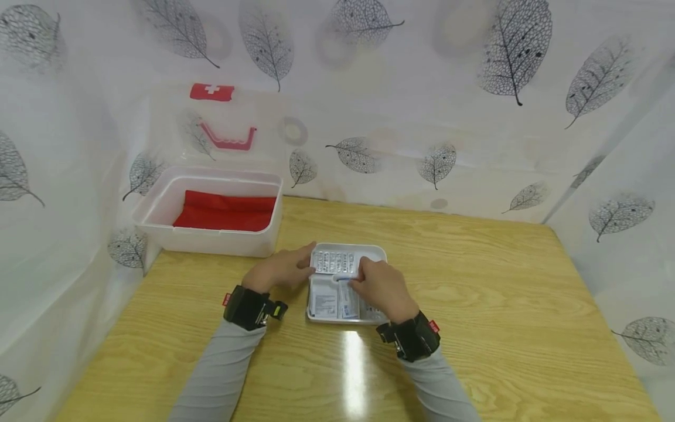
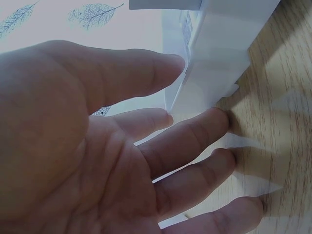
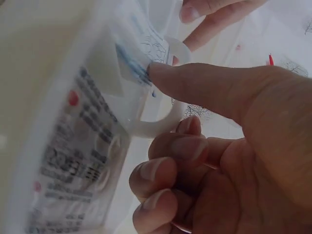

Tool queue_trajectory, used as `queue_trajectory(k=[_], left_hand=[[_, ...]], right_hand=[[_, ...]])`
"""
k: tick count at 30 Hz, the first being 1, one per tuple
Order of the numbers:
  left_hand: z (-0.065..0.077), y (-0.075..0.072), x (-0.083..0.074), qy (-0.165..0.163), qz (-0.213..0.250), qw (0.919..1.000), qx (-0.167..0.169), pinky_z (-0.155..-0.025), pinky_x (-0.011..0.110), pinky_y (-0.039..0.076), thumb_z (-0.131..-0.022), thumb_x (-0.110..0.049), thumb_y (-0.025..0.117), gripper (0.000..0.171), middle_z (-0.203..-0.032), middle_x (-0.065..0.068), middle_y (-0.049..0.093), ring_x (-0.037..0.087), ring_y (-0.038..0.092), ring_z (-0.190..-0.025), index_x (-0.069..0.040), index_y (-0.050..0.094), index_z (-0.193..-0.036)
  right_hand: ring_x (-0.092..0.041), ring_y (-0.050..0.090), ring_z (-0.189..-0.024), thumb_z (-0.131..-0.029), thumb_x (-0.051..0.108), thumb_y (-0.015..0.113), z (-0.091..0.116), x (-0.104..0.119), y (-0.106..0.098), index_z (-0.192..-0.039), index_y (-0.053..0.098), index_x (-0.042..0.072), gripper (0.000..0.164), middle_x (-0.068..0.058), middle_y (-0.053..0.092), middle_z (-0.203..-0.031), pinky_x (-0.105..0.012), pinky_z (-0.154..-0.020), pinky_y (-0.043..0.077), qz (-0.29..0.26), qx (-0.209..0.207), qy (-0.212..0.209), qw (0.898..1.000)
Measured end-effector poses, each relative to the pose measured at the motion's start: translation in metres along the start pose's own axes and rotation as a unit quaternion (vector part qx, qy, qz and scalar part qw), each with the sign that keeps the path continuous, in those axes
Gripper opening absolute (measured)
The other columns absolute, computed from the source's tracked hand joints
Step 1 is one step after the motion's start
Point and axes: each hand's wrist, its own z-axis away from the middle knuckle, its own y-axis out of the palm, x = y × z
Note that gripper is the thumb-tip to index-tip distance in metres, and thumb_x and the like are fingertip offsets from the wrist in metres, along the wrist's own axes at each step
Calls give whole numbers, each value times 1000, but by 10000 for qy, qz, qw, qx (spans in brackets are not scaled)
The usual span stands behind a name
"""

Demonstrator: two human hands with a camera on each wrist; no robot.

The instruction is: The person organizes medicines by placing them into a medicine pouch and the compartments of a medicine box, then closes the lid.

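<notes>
A white compartment tray (image 1: 323,281) rests on the table, with a white loop handle (image 3: 181,52) at its middle divider. My right hand (image 1: 384,287) grips this handle, thumb across the loop and the other fingers curled beside it. In the right wrist view the thumb tip overlaps a blue-and-white packet (image 3: 131,63). My left hand (image 1: 282,269) touches the tray's left end, thumb at the rim and fingers spread loosely along the side. Silver blister packs (image 1: 334,262) lie in the back compartment. A printed white packet (image 1: 323,305) lies front left; the right hand partly covers the front-right compartment.
At the back left stands a translucent first-aid box (image 1: 211,239), its lid (image 1: 174,126) raised, with a red handle (image 1: 232,142). Red cloth-like material (image 1: 227,212) lies inside. Leaf-patterned curtains (image 1: 390,111) border the wooden table (image 1: 506,310) at the back and sides.
</notes>
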Motion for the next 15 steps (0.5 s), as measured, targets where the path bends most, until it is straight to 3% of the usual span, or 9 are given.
queue_trajectory(k=[4,10,15], left_hand=[[-1,0,-1,73,31,10000,-46,-117,52,34,-105,-35,52,68,-160,7,39,27,50,-133,-21,20,-163],[0,0,-1,2,57,10000,8,-116,51,36,-105,-34,52,70,-161,6,38,28,49,-136,-21,17,-164],[1,-1,-1,11,64,10000,10,-118,53,31,-104,-34,53,72,-161,7,38,28,47,-139,-21,15,-164]], right_hand=[[-17,52,-62,-91,33,75,4,-3,-11,-81,55,14,29,-1,55,-71,-30,-54,37,-126,120,36,9998],[-17,49,-59,-95,30,70,8,-19,-27,-92,60,12,21,-1,55,-70,-30,-52,37,-414,18,55,9991],[-21,57,-76,-97,27,68,10,-36,-30,-109,61,8,24,-9,60,-96,-33,-61,46,-476,-298,-24,9984]])
